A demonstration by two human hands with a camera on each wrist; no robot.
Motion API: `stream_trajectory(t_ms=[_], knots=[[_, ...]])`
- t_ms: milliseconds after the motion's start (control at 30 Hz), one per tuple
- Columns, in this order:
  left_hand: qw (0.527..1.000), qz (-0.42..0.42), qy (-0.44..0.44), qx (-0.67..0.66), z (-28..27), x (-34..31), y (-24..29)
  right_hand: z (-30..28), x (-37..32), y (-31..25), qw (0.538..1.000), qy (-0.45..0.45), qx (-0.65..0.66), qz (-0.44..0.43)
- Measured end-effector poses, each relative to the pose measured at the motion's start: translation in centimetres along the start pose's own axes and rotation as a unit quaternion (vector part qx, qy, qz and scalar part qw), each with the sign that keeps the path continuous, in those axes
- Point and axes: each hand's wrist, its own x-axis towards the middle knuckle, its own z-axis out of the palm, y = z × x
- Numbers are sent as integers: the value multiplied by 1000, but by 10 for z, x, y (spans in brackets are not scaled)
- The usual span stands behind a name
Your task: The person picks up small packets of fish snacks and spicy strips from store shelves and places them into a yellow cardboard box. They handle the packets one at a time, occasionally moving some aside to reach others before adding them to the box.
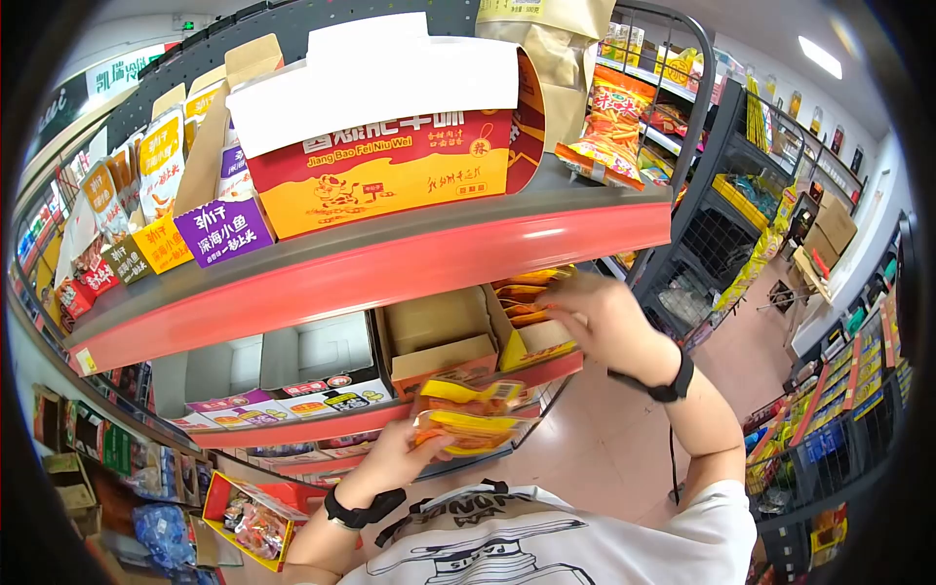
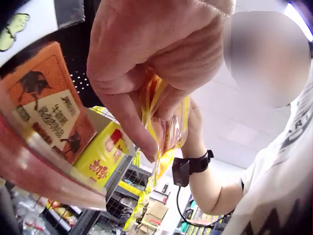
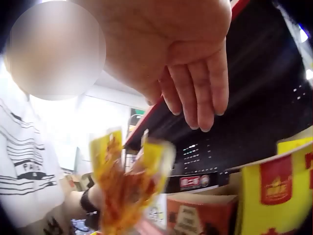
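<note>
My left hand (image 1: 395, 458) grips several yellow-and-orange snack packets (image 1: 468, 429) in front of the lower shelf; the left wrist view shows its fingers (image 2: 132, 117) curled around the clear-and-yellow wrapping (image 2: 171, 132). My right hand (image 1: 609, 317) is over a yellow carton (image 1: 536, 353) of similar packets (image 1: 526, 292) at the shelf's right end. In the right wrist view that hand (image 3: 190, 68) has its fingers extended and nothing between them, above and to the left of the yellow carton (image 3: 274, 191). Beside it stands an orange-brown carton (image 1: 444, 363) with an open top.
A red-edged upper shelf (image 1: 390, 278) overhangs the lower cartons and bears a large red-and-yellow box (image 1: 390, 185), small snack boxes and an orange bag (image 1: 614, 122). Left of the cartons are white trays (image 1: 317, 356). A yellow-red box (image 1: 253, 522) of packets sits at lower left.
</note>
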Motion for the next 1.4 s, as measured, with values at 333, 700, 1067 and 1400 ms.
stream_trajectory(t_ms=[333,700,1067,1400], knots=[[993,-35,100,-57,-9,-30,-16,34,16,55,984,-172,-16,37],[991,-11,114,-75,-5,-40,-31,37,28,46,949,-300,-76,65],[983,-4,161,-93,2,-51,-33,34,9,44,986,-100,-132,29],[960,-3,254,-119,25,-64,-36,-17,-21,22,967,244,-66,-24]])
